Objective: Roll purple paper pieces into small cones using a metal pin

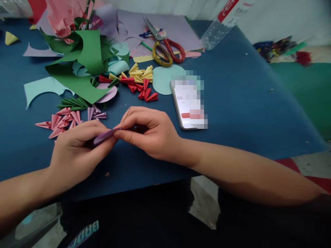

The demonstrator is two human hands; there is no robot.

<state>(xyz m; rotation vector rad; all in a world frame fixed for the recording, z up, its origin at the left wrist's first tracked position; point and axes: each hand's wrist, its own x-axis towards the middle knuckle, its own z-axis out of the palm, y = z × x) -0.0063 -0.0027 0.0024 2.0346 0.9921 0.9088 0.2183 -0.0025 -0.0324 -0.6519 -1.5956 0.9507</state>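
Left hand (77, 148) and right hand (155, 133) both pinch one purple paper piece (103, 137) above the blue counter (144, 172); pink cones (64, 120) lie beside the left hand.

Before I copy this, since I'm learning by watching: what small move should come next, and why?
Perhaps roll the purple paper slightly tighter: the left hand and right hand both pinch it, its visible part looks curled, and small purple cones lie just beyond the left hand.
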